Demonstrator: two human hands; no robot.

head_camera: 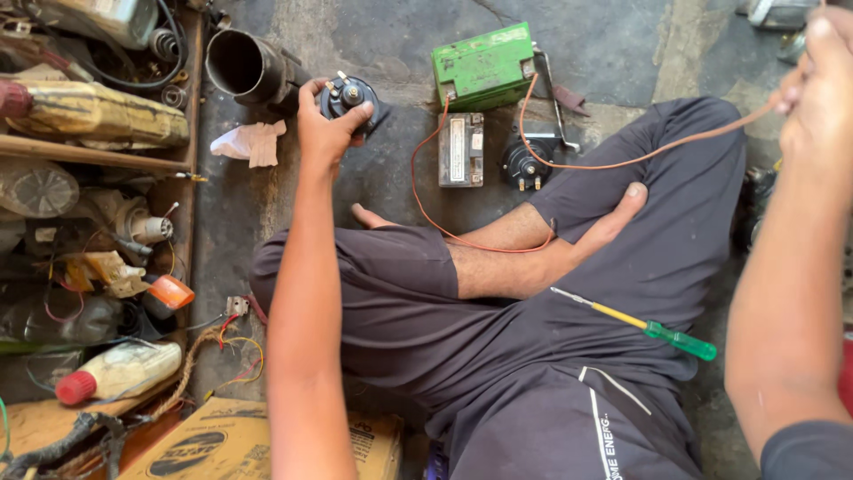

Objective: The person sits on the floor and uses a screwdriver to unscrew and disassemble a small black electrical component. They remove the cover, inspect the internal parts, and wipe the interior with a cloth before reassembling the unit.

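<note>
Horn in hand first: our left hand (327, 124) closes around a round black horn (352, 96), fingers curled over its rim and thumb along its near side, holding it just above the concrete floor (613, 44). Our right hand (822, 84) is raised at the far right, fingers pinched shut on the end of a thin orange wire (622, 162). From that pinch the wire runs down and left across our knee, loops past our bare foot (613, 218), and climbs to the green battery (482, 65), which stands just right of the left hand. Near that hand too, a little further right and closer to us, lie a small grey battery (461, 148) and a second black horn (526, 165), side by side. A dark pipe (247, 64) and a crumpled rag (251, 142) lie just left of the left hand. A green-handled screwdriver (649, 327) rests on our lap, between the two forearms.
</note>
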